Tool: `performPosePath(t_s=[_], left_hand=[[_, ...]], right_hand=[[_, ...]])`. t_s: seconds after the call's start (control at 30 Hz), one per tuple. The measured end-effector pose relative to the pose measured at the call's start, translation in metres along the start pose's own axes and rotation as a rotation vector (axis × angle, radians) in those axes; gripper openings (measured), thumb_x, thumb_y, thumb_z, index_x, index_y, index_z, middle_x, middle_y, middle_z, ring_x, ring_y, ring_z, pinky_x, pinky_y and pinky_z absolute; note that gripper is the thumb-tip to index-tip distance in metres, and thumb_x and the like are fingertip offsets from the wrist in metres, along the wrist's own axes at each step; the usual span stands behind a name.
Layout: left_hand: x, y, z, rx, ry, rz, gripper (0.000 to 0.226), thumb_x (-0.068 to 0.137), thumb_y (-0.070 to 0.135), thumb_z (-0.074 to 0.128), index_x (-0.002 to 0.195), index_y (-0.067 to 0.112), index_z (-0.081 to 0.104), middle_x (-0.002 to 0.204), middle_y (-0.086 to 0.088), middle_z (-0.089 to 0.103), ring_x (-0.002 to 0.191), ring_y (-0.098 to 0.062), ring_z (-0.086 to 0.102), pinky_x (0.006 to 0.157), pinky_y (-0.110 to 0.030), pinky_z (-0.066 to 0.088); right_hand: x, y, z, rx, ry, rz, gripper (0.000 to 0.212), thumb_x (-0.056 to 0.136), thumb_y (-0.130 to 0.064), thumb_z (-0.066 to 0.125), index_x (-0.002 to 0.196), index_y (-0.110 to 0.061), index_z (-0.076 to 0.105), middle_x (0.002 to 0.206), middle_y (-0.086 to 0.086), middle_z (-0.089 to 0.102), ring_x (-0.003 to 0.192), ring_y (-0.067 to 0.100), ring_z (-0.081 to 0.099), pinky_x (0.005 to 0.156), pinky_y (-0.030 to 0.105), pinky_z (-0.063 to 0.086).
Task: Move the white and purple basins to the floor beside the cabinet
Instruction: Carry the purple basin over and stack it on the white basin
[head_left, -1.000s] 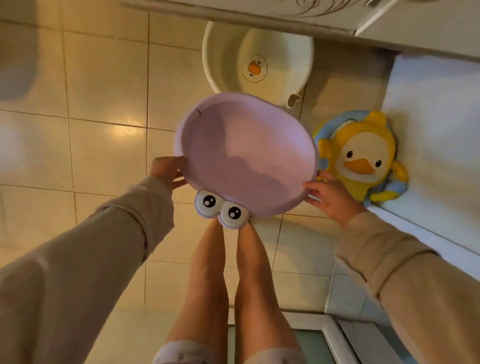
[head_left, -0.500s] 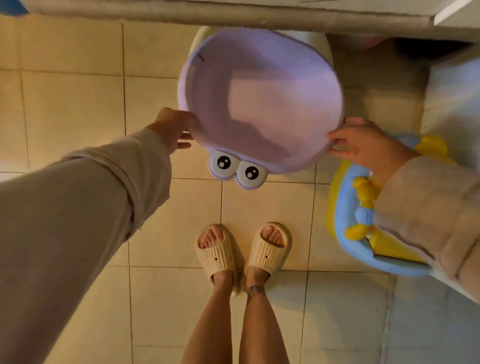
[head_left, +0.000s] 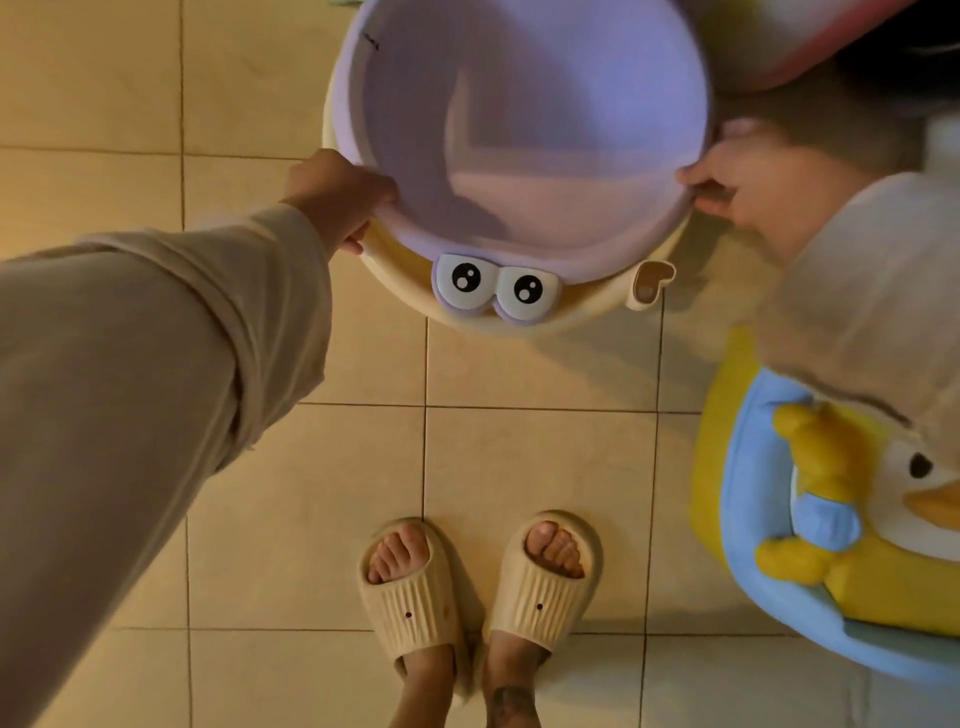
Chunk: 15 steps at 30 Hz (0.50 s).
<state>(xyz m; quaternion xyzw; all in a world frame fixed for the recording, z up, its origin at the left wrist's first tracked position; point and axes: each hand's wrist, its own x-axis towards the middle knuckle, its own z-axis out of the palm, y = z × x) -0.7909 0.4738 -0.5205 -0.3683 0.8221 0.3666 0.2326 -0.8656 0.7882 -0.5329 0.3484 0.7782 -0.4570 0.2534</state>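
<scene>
Gripping the purple basin (head_left: 524, 130) by opposite rims, the left hand (head_left: 340, 195) and right hand (head_left: 748, 179) hold it nested inside the white basin (head_left: 587, 306), which sits on the tiled floor (head_left: 311, 467). Its cartoon eyes (head_left: 496, 288) face the slippers (head_left: 478, 587). A duck seat (head_left: 831, 519) lies at the floor's right edge.

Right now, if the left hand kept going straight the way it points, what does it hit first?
The left hand points up and to the right in the frame and already grips the purple basin at its rim. Straight on, it would meet that basin's wall first, with the white basin nested just beneath; depth is hard to judge.
</scene>
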Motion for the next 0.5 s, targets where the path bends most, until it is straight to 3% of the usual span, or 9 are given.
performPosePath(t_s=[0.13,0.3,0.37,0.43,0.5], left_hand=[[0.002,0.009,0.002,0.182,-0.036,-0.003,0.026,0.073,0.029,0.058,0.060,0.009,0.049,0.055,-0.007,0.054,0.044,-0.021,0.053,0.035,-0.021,0.046],[-0.005,0.010,0.002,0.391,-0.025,0.080,0.021,0.080,0.030,0.050,0.071,0.011,0.050,0.057,-0.004,0.053,0.048,-0.020,0.048,0.051,-0.021,0.041],[-0.012,0.012,0.001,0.295,-0.041,0.053,0.024,0.082,0.027,0.051,0.064,0.012,0.048,0.060,-0.004,0.054,0.050,-0.019,0.049,0.050,-0.023,0.043],[-0.022,0.005,-0.002,-0.006,-0.089,-0.020,0.025,0.085,0.022,0.052,0.063,0.012,0.049,0.062,-0.003,0.055,0.050,-0.017,0.049,0.044,-0.022,0.046],[-0.045,-0.023,-0.003,-0.129,-0.148,-0.059,0.023,0.087,0.017,0.052,0.065,0.013,0.052,0.064,-0.004,0.056,0.049,-0.016,0.047,0.038,-0.016,0.045]], right_hand=[[0.012,0.007,0.003,-0.050,0.099,-0.072,0.070,0.078,0.000,0.069,0.140,-0.019,0.043,0.143,0.004,0.049,0.127,0.027,0.050,0.100,0.039,0.048],[0.012,0.018,0.004,-0.080,0.144,-0.130,0.065,0.078,-0.008,0.071,0.138,-0.020,0.047,0.140,0.005,0.052,0.126,0.028,0.052,0.100,0.042,0.049],[-0.004,0.028,0.000,-0.089,0.171,-0.195,0.059,0.080,-0.016,0.068,0.136,-0.020,0.047,0.133,0.007,0.057,0.117,0.025,0.057,0.095,0.030,0.051],[-0.034,0.041,-0.005,-0.138,0.246,-0.300,0.051,0.082,-0.017,0.065,0.132,-0.016,0.051,0.120,0.011,0.065,0.101,0.019,0.061,0.085,0.016,0.049],[-0.073,0.076,-0.016,-0.170,0.261,-0.336,0.044,0.084,-0.012,0.061,0.128,-0.010,0.055,0.109,0.015,0.068,0.090,0.021,0.059,0.089,0.032,0.047]])
